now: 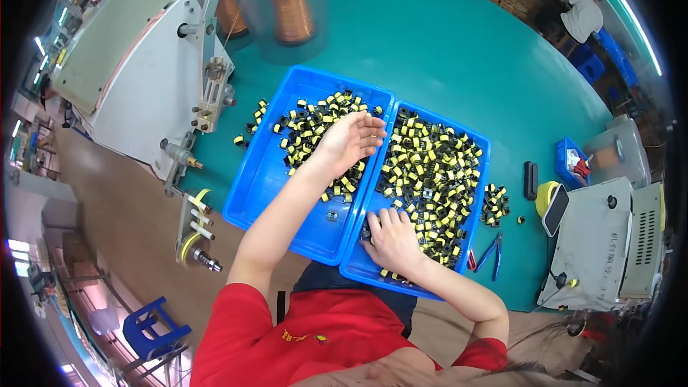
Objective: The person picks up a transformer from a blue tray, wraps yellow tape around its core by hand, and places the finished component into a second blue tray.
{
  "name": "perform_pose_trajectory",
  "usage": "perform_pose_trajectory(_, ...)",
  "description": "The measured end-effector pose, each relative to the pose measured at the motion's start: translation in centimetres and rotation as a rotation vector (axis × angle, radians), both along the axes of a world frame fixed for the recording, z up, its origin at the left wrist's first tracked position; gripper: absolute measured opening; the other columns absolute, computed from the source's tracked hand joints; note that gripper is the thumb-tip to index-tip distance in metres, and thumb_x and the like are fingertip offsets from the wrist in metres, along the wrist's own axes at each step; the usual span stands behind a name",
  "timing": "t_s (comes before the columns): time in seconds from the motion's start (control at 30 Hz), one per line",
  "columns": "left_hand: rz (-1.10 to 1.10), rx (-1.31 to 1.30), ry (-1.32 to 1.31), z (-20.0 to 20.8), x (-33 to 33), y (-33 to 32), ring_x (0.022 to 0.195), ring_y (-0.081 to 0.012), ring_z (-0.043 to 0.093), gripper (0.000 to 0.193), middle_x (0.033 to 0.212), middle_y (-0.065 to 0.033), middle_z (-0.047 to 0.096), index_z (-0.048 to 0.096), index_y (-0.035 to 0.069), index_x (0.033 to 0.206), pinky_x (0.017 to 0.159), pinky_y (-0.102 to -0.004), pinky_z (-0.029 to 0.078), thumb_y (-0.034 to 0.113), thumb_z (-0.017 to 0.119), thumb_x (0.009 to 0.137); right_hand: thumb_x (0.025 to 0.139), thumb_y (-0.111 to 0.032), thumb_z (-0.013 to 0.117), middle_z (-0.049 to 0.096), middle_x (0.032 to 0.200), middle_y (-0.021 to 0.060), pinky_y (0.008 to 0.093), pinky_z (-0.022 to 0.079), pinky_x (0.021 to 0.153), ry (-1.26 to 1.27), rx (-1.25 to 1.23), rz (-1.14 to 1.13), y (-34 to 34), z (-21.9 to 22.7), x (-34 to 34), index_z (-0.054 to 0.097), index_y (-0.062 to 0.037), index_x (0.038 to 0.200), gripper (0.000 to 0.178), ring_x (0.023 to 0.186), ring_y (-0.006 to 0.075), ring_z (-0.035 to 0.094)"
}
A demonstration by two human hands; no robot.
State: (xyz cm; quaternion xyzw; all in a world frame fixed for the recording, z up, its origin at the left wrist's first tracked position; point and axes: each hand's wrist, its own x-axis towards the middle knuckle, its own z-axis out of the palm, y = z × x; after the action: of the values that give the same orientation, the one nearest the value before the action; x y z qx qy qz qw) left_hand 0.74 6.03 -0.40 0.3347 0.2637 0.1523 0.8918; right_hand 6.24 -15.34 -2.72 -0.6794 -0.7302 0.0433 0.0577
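Note:
Two blue plastic trays stand side by side before me, a left tray (258,190) and a right tray (486,172). Both hold heaps of small black coil bobbins with yellow tape (430,165). My left hand (351,142) is raised over the left tray's heap, near the rims where the trays meet. Its fingers curve loosely and nothing shows in the palm. Lower down, my right hand (394,240) reaches into the right tray with its fingers spread, knuckles up. Black bobbins lie by its thumb and forefinger; its fingertips are partly hidden.
Loose bobbins lie on the green table (430,36) beyond both trays' outer sides. Blue-handled pliers (491,254) lie right of the right tray. A winding machine (154,79) stands left, a grey-white machine (591,244) right. Copper wire spools (292,14) stand at the back.

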Motion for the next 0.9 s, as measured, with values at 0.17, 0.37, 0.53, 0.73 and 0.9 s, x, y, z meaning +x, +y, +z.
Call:
perform_pose_trajectory(0.17, 0.07, -0.106, 0.021, -0.5, -0.1, 0.3, 0.079, -0.02, 0.058, 0.03, 0.087, -0.0096, 0.061, 0.057, 0.003, 0.092, 0.068, -0.0305, 0.045, 0.03, 0.045, 0.09, 0.069, -0.03, 0.071, 0.05, 0.09, 0.0133, 0.0376, 0.042, 0.074, 0.074, -0.024, -0.072, 0.7, 0.1, 0.5, 0.05, -0.0005, 0.099, 0.047, 0.084, 0.0278, 0.052)
perform_pose_trajectory(0.37, 0.076, -0.114, 0.039, -0.6, 0.2, 0.4, 0.076, -0.0189, 0.058, 0.028, 0.087, -0.0091, 0.061, 0.057, 0.003, 0.092, 0.065, -0.0292, 0.045, 0.028, 0.045, 0.09, 0.064, -0.013, 0.073, 0.049, 0.096, 0.0159, 0.0402, 0.048, 0.072, 0.243, -0.118, -0.02, 1.0, -0.1, 0.9, 0.046, 0.0011, 0.102, 0.049, 0.082, 0.0325, 0.057)
perform_pose_trajectory(0.53, 0.089, -0.132, 0.052, -0.6, 0.2, 0.5, 0.076, -0.0188, 0.058, 0.027, 0.086, -0.009, 0.061, 0.057, 0.003, 0.092, 0.065, -0.0288, 0.045, 0.027, 0.045, 0.09, 0.066, -0.009, 0.072, 0.051, 0.101, 0.0172, 0.0419, 0.047, 0.079, 0.436, -0.201, -0.054, 1.4, 0.2, 1.7, 0.047, -0.0004, 0.106, 0.048, 0.093, 0.0362, 0.055)
perform_pose_trajectory(0.73, 0.076, -0.187, -0.001, -1.2, 0.1, 0.5, 0.076, -0.019, 0.057, 0.025, 0.087, -0.0089, 0.06, 0.057, 0.002, 0.092, 0.065, -0.0289, 0.045, 0.025, 0.046, 0.089, 0.074, -0.018, 0.072, 0.053, 0.109, 0.0173, 0.036, 0.048, 0.08, 0.732, -0.182, -0.191, 1.9, 2.8, 4.4, 0.051, -0.0024, 0.11, 0.045, 0.096, 0.0308, 0.057)
perform_pose_trajectory(0.9, -0.223, 0.121, 0.014, 0.2, 0.7, -2.1, 0.08, -0.0121, 0.056, 0.022, 0.089, -0.0043, 0.061, 0.059, 0.007, 0.1, 0.066, -0.0252, 0.043, 0.025, 0.053, 0.09, 0.082, -0.015, 0.067, 0.054, 0.108, 0.0074, 0.0249, 0.047, 0.072, 1.527, -0.322, -0.663, 2.1, 4.9, 5.4, 0.048, -0.0024, 0.121, 0.045, 0.083, 0.0111, 0.057)
